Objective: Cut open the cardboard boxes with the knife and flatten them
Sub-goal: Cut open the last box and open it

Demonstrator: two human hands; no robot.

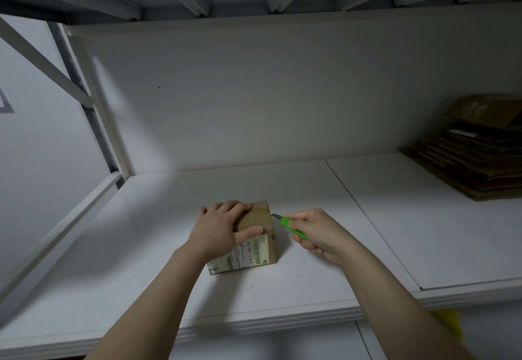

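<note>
Here, a small taped cardboard box [255, 218] with a barcode label sits near the middle of a white shelf [141, 246], the left hand [217, 229] pressing flat on its top, fingers extended. The right hand [319, 235] grips a green knife [289, 224], its blade tip at the box's upper right edge. Flattened cardboard [474, 156] is stacked far right

- cardboard box [261, 242]: small, brown, closed, tape over top seam, white barcode label on near face; sits upright mid-front on white shelf [310, 289]
- knife [292, 227]: green handle, short grey blade out, tip at box's top right edge
- flattened cardboard stack [474, 162]: far right, back of shelf
</note>
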